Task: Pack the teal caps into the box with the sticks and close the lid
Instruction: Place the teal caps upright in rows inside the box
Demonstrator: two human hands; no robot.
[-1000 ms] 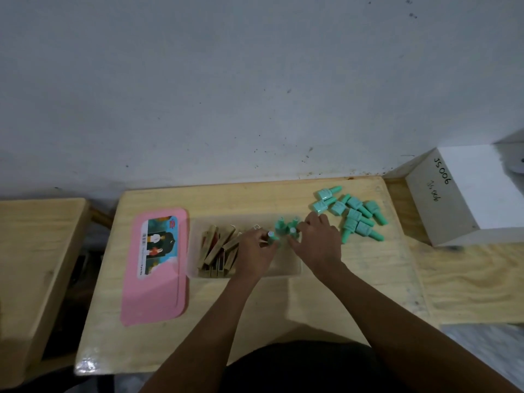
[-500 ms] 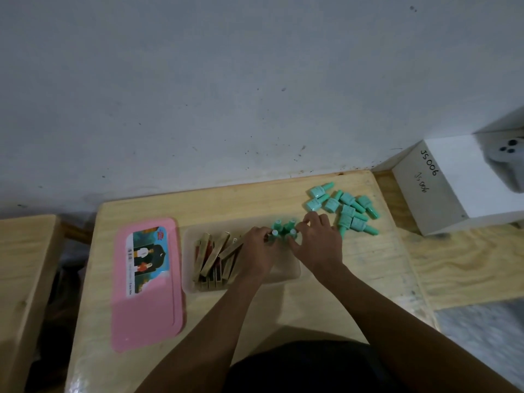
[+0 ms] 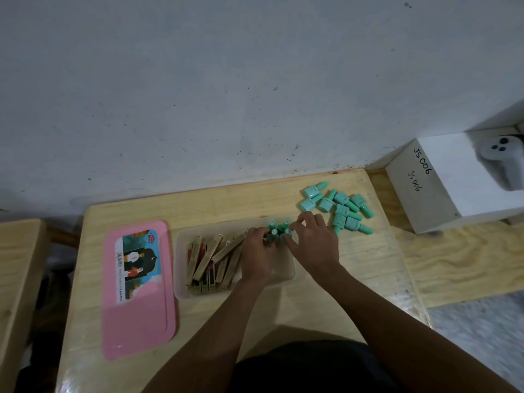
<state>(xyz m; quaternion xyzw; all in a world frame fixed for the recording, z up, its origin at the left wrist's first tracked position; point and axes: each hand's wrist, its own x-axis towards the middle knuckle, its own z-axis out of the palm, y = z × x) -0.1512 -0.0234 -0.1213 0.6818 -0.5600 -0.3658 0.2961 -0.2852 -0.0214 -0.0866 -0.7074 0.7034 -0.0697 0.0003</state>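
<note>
A clear plastic box [image 3: 181, 290] sits mid-table with several gold sticks [image 3: 211, 258] lying in its left half. Several teal caps [image 3: 279, 229] stand upright in the box's far right corner. My left hand [image 3: 259, 251] and my right hand [image 3: 313, 241] are both in the box, fingertips pinching the standing caps from either side. A loose pile of teal caps [image 3: 340, 208] lies on the table to the right of the box. The pink lid [image 3: 139, 296] lies flat to the left of the box.
The wooden table [image 3: 283, 313] stands against a grey wall. A white cardboard box [image 3: 442, 188] marked JS006 sits at the far right with a white device on it. Another wooden surface [image 3: 17, 268] lies to the left across a gap.
Both hands have stayed at the standing caps in the box, only shifting their fingers slightly. The camera has tilted, moving the scene in frame.
</note>
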